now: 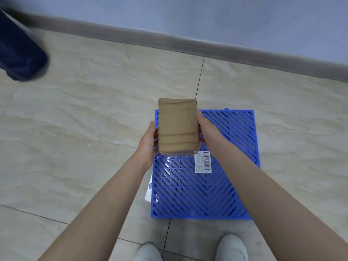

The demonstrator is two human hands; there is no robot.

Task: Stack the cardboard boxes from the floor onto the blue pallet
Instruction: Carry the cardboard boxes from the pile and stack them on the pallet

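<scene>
My left hand (148, 142) and right hand (208, 131) grip a tape-wrapped cardboard box (178, 127) by its two sides, fingers curled against it. I hold it over the far left part of the blue pallet (226, 185), which lies on the tiled floor (75, 129).

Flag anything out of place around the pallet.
A white sheet pokes out from under the left edge of the blue pallet, and a barcode label sits slightly askew on its grid, below the cardboard box held by the left hand and right hand.
</scene>
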